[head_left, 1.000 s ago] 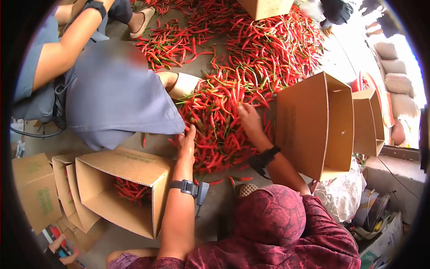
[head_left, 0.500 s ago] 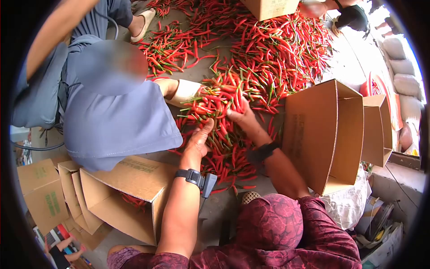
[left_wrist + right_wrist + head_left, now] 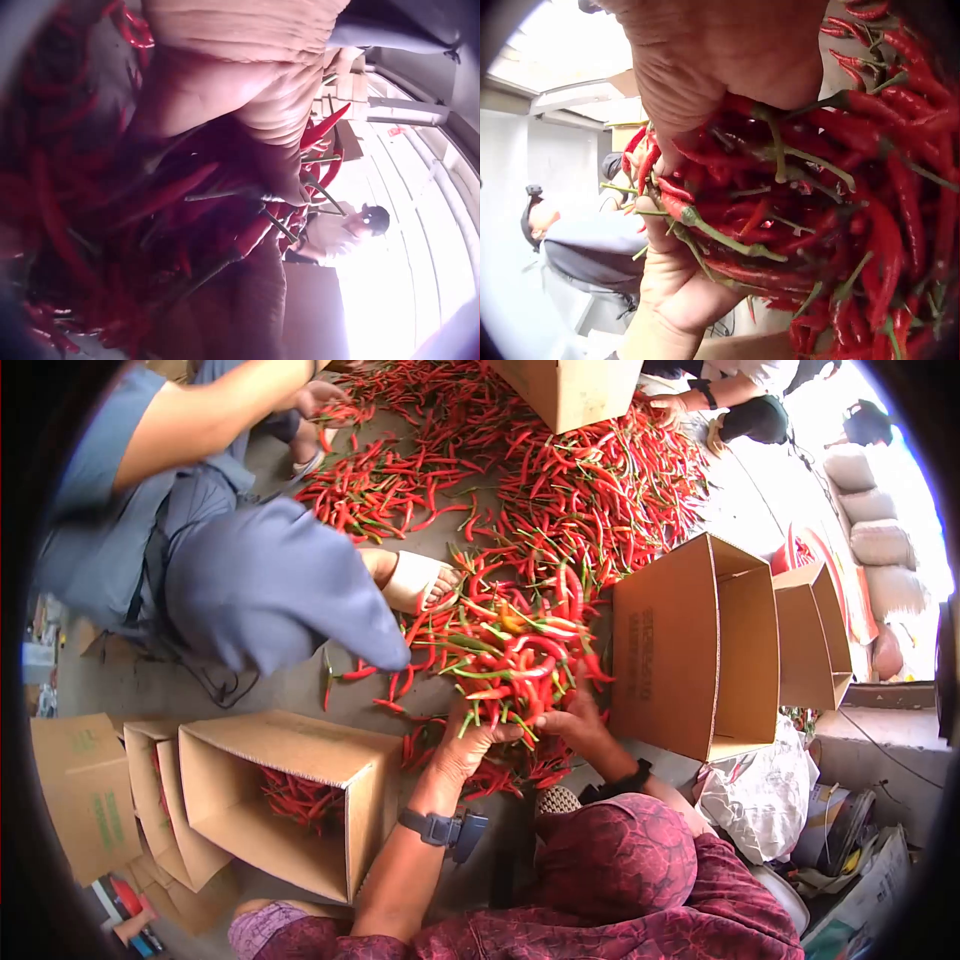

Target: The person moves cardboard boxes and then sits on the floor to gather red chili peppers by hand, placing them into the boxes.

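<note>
A big heap of red chili peppers (image 3: pixel 520 655) with green stems is gathered between my two hands. From the lower left, my left hand (image 3: pixel 465 748) grips the bunch, thumb toward the right hand. My right hand (image 3: pixel 582 725) holds the other side, and the thumbs nearly meet at the near edge. In the right wrist view, peppers (image 3: pixel 810 195) fill the space under the right palm (image 3: pixel 727 52), with the left hand (image 3: pixel 679 300) opposite. Dark peppers (image 3: pixel 172 187) lie beneath the left hand (image 3: pixel 232 82) in the left wrist view. Most fingers are hidden beneath the bunch.
An upended cardboard box (image 3: pixel 665 650) stands at the right; another box (image 3: pixel 290 750) with peppers inside lies at the left. A large pepper pile (image 3: pixel 600 490) covers the floor ahead. A person's sandaled foot (image 3: pixel 420 582) is just beyond the bunch. Someone in blue (image 3: pixel 270 585) sits left.
My hands have come together under the peppers and drawn a large bunch up and toward me. The person in blue has shifted, and a person at the top right has reached to the pile.
</note>
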The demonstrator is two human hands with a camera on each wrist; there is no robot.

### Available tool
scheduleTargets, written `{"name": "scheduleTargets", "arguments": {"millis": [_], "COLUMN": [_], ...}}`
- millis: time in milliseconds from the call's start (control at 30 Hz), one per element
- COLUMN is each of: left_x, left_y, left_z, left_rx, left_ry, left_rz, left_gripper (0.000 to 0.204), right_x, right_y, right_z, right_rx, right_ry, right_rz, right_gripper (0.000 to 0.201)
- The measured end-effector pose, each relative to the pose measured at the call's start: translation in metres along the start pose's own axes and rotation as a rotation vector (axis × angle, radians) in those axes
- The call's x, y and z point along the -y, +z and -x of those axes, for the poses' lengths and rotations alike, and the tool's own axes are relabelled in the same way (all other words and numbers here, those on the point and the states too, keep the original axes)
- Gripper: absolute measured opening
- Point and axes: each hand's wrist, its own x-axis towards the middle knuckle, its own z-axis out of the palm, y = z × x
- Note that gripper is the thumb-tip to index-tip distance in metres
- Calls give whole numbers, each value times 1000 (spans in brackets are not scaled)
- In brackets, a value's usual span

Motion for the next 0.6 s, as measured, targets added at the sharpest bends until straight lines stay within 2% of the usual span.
{"name": "scheduleTargets", "arguments": {"millis": [100,133,167,233,300,333,367,400,433,500,533,600], "left_x": [-18,-10,-16,-40,-55,-60,-64,-72,-106,-132,-135,-138], "left_y": [19,18,26,43,58,63,67,70,73,74,69,54], "left_z": [14,20,29,51,68,78,89,98,108,137,149,171], "left_rx": [10,34,47,-13,-81,-59,-66,-56,-46,-142,-164,-213], "left_ry": [82,120,71,303,320,228,140,178,40,58,136,380], "left_rz": [-136,-127,-13,-384,-346,-45,261,325,763,717,655,399], "left_gripper": [67,62,54,56,56,51,46,46,38,40,38,34], "right_x": [29,40,48,57,68,85,96,110,123,142,158,147], "right_y": [12,17,18,8,6,19,35,45,57,86,116,137], "right_z": [20,26,31,41,44,46,45,47,48,44,40,21], "right_rx": [-42,-45,-64,-89,36,170,161,204,282,456,562,717], "right_ry": [24,11,8,48,-46,-193,-14,59,148,296,226,120], "right_rz": [41,80,123,130,384,656,364,313,309,373,644,851], "right_gripper": [90,88,85,81,71,64,59,60,61,64,61,67]}}
